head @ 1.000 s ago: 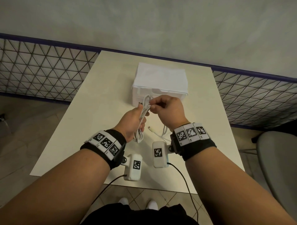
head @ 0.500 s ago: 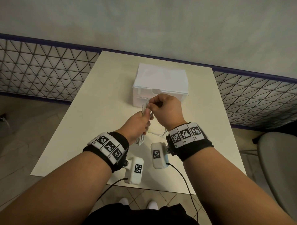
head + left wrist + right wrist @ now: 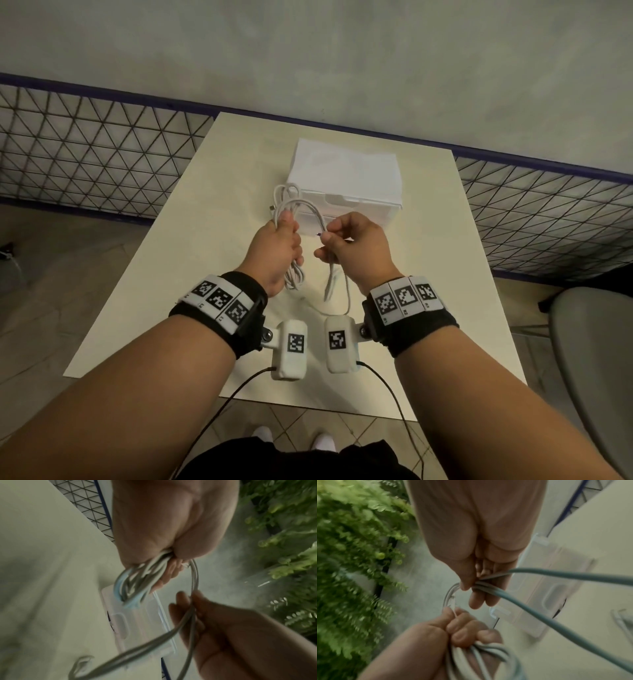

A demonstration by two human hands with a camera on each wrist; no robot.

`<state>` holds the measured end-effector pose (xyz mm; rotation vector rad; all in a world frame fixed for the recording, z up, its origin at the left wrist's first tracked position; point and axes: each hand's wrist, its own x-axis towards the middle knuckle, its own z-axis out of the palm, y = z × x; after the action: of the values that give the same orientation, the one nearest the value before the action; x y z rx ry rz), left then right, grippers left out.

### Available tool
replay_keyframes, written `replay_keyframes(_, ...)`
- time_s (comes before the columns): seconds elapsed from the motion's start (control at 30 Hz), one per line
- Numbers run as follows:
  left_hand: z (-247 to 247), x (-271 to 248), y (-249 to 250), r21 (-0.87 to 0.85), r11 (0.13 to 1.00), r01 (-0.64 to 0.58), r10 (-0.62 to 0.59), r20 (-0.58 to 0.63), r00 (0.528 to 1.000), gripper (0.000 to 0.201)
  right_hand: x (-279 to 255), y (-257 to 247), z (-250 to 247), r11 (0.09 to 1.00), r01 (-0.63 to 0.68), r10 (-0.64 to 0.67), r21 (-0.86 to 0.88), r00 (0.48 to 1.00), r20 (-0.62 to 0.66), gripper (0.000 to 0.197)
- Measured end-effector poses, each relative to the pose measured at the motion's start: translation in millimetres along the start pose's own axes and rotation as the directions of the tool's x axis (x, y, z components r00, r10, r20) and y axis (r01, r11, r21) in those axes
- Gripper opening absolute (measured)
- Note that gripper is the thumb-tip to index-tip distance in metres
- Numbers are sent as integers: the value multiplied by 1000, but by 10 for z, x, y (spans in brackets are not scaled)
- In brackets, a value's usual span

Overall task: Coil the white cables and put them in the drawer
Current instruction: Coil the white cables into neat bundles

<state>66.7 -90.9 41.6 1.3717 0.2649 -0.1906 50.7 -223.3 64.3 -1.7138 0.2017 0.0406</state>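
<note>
My left hand [image 3: 279, 240] grips a bundle of white cable loops [image 3: 289, 202]; the loops stick out above the fist and hang below it [image 3: 295, 279]. In the left wrist view the bundle [image 3: 137, 580] comes out of that fist. My right hand [image 3: 346, 240] pinches the loose run of the same cable [image 3: 489, 586] between thumb and fingers, about a hand's width right of the left hand. The free tail [image 3: 337, 291] drops to the table. The white drawer box [image 3: 346, 178] stands just behind both hands, its drawer front closed.
The cream table [image 3: 205, 240] is narrow, with its near edge under my wrists. A mesh fence [image 3: 85, 150] runs behind it on both sides. A grey chair [image 3: 592, 359] stands at the right. Green plants [image 3: 351, 547] show in the wrist views.
The hands, close together before, have drawn apart. The left hand moved left and up with the loops; the right hand pulled a new strand out to the right.
</note>
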Motion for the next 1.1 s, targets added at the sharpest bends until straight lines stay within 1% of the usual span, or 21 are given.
replay_keyframes(0.1, 44, -55, -56, 74, 997, -36, 34, 31, 999, 31, 13, -81, 39, 985, -57, 61, 161, 998, -18, 14)
replay_keyframes(0.17, 48, -88, -84, 109, 993, -41, 35, 61, 998, 31, 36, -122, 47, 987, -65, 69, 148, 997, -17, 14)
replay_keyframes(0.23, 53, -120, -106, 209, 975, -69, 53, 83, 995, 33, 56, -136, 61, 996, -59, 61, 74, 998, -25, 14)
replay_keyframes(0.27, 55, -129, -119, 273, 958, -90, 69, 88, 994, 35, 65, -139, 69, 996, -60, 63, 64, 998, -32, 14)
replay_keyframes(0.33, 47, -125, -144, 351, 929, -115, 84, 103, 991, 40, 73, -149, 89, 991, -76, 80, 107, 996, -32, 13)
replay_keyframes(0.47, -9, -88, -172, 357, 921, -156, 95, 181, 979, 48, 57, -156, 104, 979, -100, 105, 178, 994, -18, 16)
replay_keyframes(0.53, -19, -99, -164, 315, 935, -163, 92, 228, 969, 47, 60, -143, 108, 980, -93, 100, 177, 994, -30, 19)
replay_keyframes(0.57, -14, -111, -158, 280, 947, -156, 88, 244, 966, 45, 69, -135, 105, 985, -83, 90, 151, 995, -44, 20)
replay_keyframes(0.63, -5, -130, -157, 218, 967, -131, 71, 261, 963, 38, 96, -112, 105, 999, -50, 52, 21, 995, -82, 24)
replay_keyframes(0.7, -15, -123, -174, 211, 969, -126, 64, 278, 958, 36, 106, -88, 98, 990, -10, -4, -142, 995, -97, 24)
replay_keyframes(0.73, -28, -113, -177, 214, 970, -119, 55, 285, 957, 37, 106, -92, 87, 983, 9, -28, -182, 994, -102, 25)
replay_keyframes(0.77, -42, -106, -174, 220, 970, -105, 38, 290, 956, 38, 104, -103, 69, 986, 28, -44, -166, 995, -93, 27)
replay_keyframes(0.8, -56, -96, -174, 233, 968, -93, 19, 300, 954, 38, 99, -119, 43, 995, 43, -48, -89, 998, -52, 33)
replay_keyframes(0.87, -70, -95, -179, 295, 952, -86, -16, 328, 945, 36, 92, -179, 9, 996, 30, -39, 78, 992, 123, 49)
replay_keyframes(0.9, -59, -96, -186, 336, 937, -92, -30, 340, 940, 36, 99, -214, 9, 997, 27, -42, 78, 979, 199, 54)
replay_keyframes(0.93, -44, -98, -197, 371, 923, -100, -41, 353, 935, 35, 110, -244, 22, 999, 51, -54, 18, 970, 236, 55)
replay_keyframes(0.97, -23, -101, -202, 393, 914, -105, -50, 364, 930, 35, 128, -260, 44, 993, 92, -73, -71, 968, 239, 49)
replay_keyframes(1.03, -3, -111, -202, 405, 908, -111, -57, 382, 922, 34, 171, -270, 93, 960, 148, -99, -236, 973, 207, 24)
replay_keyframes(1.07, -6, -107, -202, 405, 907, -117, -57, 394, 917, 32, 184, -270, 105, 949, 160, -106, -272, 974, 202, 13)
replay_keyframes(1.1, -14, -102, -198, 399, 909, -122, -57, 409, 911, 31, 198, -254, 106, 945, 162, -104, -286, 973, 207, 7)
